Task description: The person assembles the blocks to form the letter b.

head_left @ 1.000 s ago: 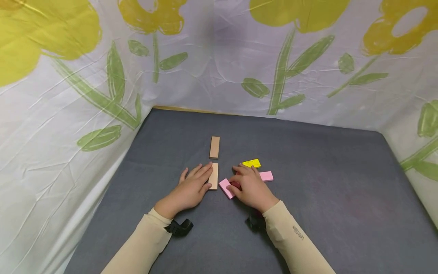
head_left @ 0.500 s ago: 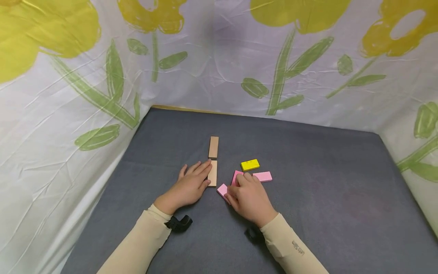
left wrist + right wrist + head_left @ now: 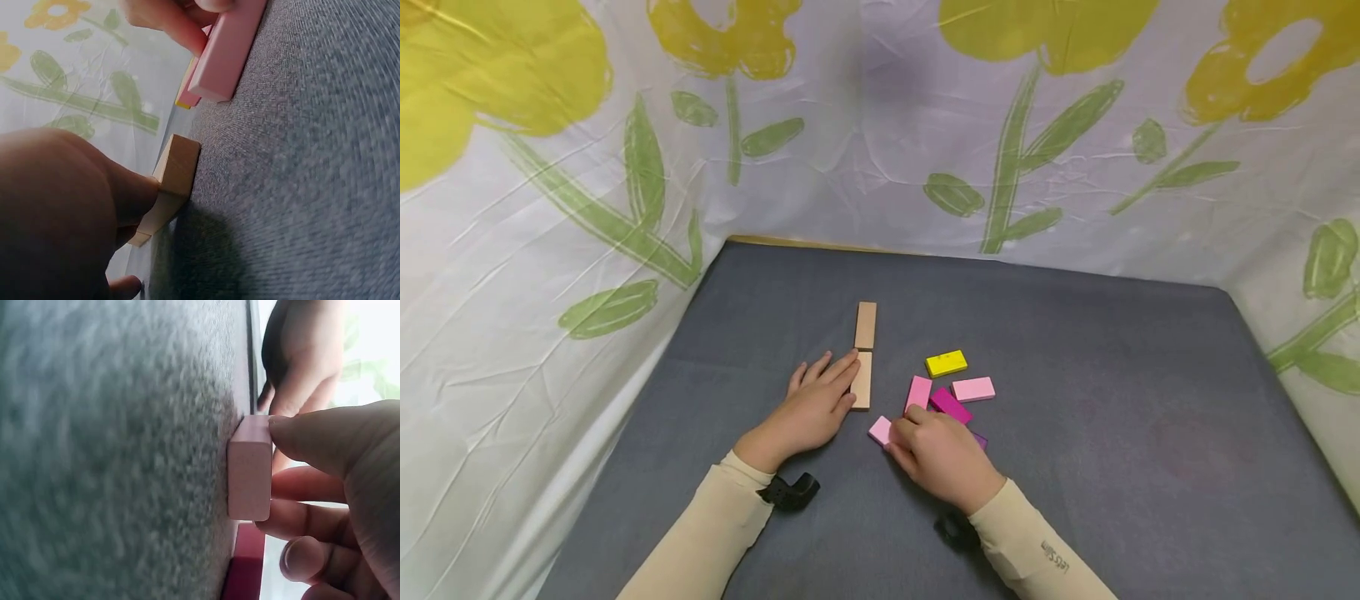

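Note:
My left hand [image 3: 805, 417] lies with extended fingers against a plain wooden block [image 3: 863, 385]. Its thumb touches that block's side in the left wrist view. A second wooden block [image 3: 866, 325] lies end to end with it on the far side. My right hand [image 3: 947, 454] pinches a light pink block [image 3: 879, 429] between thumb and fingers, mostly covering it in the head view. In the right wrist view that light pink block [image 3: 250, 481] lies flat on the cloth. Beyond my right fingers are a pink block [image 3: 919, 392], a magenta block [image 3: 952, 406] and a partly hidden purple block [image 3: 981, 440].
A yellow block [image 3: 946, 363] and another light pink block [image 3: 973, 389] lie past the right hand. Dark grey cloth [image 3: 1112, 400] covers the table. A white curtain with printed flowers [image 3: 880, 167] hangs behind and at the sides.
The near wooden block has moved away from me, up to the far one. My right hand has drawn nearer to me, uncovering the yellow, pink, magenta and purple blocks.

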### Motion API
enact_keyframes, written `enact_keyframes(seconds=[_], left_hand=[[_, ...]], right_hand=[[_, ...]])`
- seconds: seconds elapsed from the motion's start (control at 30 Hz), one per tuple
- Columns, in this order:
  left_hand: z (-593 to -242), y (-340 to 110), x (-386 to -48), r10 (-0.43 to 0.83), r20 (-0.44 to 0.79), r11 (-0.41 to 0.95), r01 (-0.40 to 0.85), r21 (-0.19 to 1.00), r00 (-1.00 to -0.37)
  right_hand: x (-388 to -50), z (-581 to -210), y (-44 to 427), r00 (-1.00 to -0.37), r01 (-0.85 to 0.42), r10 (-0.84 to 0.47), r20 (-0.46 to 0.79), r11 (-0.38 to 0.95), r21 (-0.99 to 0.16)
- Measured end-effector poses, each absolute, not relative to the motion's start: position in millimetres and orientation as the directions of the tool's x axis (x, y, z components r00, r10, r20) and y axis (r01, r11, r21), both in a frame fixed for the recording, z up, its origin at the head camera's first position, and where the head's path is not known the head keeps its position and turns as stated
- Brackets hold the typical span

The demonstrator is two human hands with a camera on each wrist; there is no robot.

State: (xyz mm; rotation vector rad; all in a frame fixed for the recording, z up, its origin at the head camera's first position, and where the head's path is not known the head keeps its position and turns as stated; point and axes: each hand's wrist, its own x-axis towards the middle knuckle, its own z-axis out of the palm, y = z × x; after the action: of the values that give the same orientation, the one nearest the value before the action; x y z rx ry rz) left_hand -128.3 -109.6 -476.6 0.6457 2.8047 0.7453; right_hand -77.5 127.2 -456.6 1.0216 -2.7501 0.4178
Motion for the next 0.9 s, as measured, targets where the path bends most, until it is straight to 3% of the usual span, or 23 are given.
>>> enact_keyframes(seconds=[0.23,0.53,0.9], left_hand=[[-476,-109,-130,0.451,-0.05,0.787,0.371,0.493,-0.891],[-475,-110,-132,0.439,-0.053,0.797,0.361,0.484,-0.897],[-476,-109,-134,0.429,-0.057,0.803,0.352,0.481,-0.902]], right_hand=[[-71,-455,121,-0.787,-0.613,-0.588,0.185,0.715,-0.335],[-68,-452,112,-0.871,-0.408,-0.491,0.037,0.678,-0.611],[-72,-455,104,-0.914,-0.204,-0.393,-0.099,0.658,-0.725]])
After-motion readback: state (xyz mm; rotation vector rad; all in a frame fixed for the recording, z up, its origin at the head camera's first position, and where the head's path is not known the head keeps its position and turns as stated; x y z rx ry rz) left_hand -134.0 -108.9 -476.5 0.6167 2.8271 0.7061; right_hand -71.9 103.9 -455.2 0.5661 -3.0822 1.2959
